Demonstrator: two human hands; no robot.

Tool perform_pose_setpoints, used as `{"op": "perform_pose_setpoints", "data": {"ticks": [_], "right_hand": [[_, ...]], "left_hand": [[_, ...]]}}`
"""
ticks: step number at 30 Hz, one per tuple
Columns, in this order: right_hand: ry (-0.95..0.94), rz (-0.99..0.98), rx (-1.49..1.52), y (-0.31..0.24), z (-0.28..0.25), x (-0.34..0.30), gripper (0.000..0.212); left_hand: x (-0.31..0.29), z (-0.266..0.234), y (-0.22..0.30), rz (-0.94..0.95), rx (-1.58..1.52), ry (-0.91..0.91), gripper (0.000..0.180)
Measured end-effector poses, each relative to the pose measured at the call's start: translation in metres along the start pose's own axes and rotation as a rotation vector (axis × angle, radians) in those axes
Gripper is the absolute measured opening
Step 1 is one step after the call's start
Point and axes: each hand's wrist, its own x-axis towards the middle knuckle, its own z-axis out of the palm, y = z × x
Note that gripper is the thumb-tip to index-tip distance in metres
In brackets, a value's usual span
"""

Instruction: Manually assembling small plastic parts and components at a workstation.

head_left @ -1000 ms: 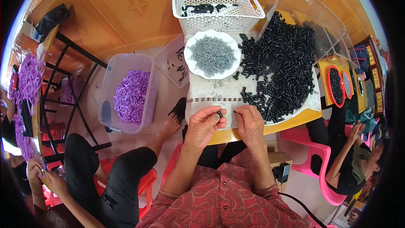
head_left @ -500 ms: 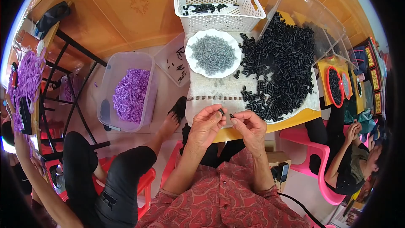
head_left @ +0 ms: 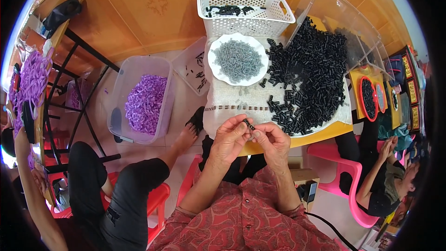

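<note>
Just above the table's near edge, my two hands meet fingertip to fingertip. My left hand (head_left: 227, 142) pinches a small black tube-shaped piece (head_left: 249, 123) between thumb and fingers. My right hand (head_left: 275, 143) is closed at the piece's other end; whether it grips a second small part is hidden by the fingertips. Beyond them is a scalloped white plate (head_left: 213, 70) heaped with small clear-grey pieces (head_left: 239, 59). A large pile of short black tubes (head_left: 316, 74) spreads to the right on the white towel (head_left: 222, 96).
A perforated white basket (head_left: 241, 28) holding some black tubes stands at the back. A clear bin (head_left: 357, 23) lies tipped behind the pile. Left on the floor, a clear tub (head_left: 116, 111) contains purple strips. People sit on both sides, one on a pink chair (head_left: 355, 190).
My hands have come together: the right fingertips moved left and now meet the black piece in my left hand. Earlier there was a gap between them. The view has shifted slightly.
</note>
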Motion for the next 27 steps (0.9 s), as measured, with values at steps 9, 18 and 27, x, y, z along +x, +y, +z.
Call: {"op": "perform_pose_setpoints", "data": {"ticks": [9,18,27], "right_hand": [[-0.004,-0.022,-0.018,0.0,0.003,0.001,0.01],[0.045,-0.16,-0.165,0.007,0.005,0.001,0.009],[0.127,-0.247,-0.276,0.003,0.014,0.0,0.008]], "left_hand": [[-0.001,0.0,0.0,0.017,0.017,-0.005,0.024],[-0.003,0.005,0.0,0.053,0.085,-0.01,0.023],[-0.004,0.004,-0.003,0.08,0.086,0.003,0.021]]}}
